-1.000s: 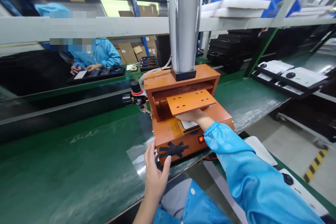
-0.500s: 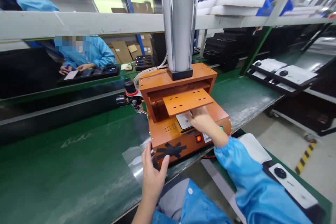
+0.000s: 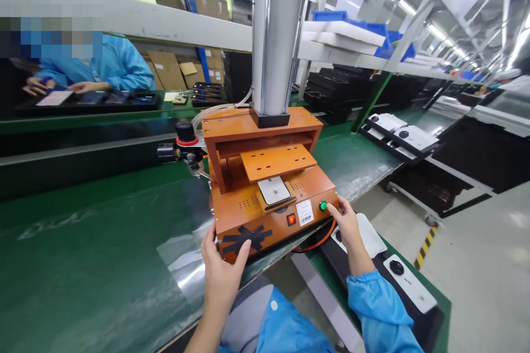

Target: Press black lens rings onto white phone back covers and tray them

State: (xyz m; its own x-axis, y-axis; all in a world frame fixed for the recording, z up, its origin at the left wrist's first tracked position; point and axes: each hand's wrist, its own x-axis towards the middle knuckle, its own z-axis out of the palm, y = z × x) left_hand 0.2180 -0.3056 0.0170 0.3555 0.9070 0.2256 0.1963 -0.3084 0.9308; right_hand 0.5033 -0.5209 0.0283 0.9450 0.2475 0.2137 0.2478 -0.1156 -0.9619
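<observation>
An orange press [image 3: 269, 226] stands on the green bench, its raised plate [image 3: 277, 161] above a white phone-like panel [image 3: 274, 191] lying in a holder. My left hand [image 3: 223, 265] rests against the press's front left corner, fingers apart, thumb by the black tape [image 3: 248, 239]. My right hand [image 3: 348, 226] is at the right end of the front, its thumb at the green button [image 3: 323, 206] and its fingers at the side; it is open and holds nothing. A red lit switch [image 3: 291, 219] and a white label [image 3: 305, 213] are between the hands.
Black knobs and a regulator [image 3: 186, 138] stick out left of the press. At lower right, white panels [image 3: 409, 284] lie on a dark tray. Farther right sit more white panels [image 3: 416, 138] in black trays. A co-worker [image 3: 111, 60] sits across the bench.
My right hand has come out from under the raised plate and moved to the green button. The white panel is now uncovered. My left hand stays at the left corner. The view has shifted right.
</observation>
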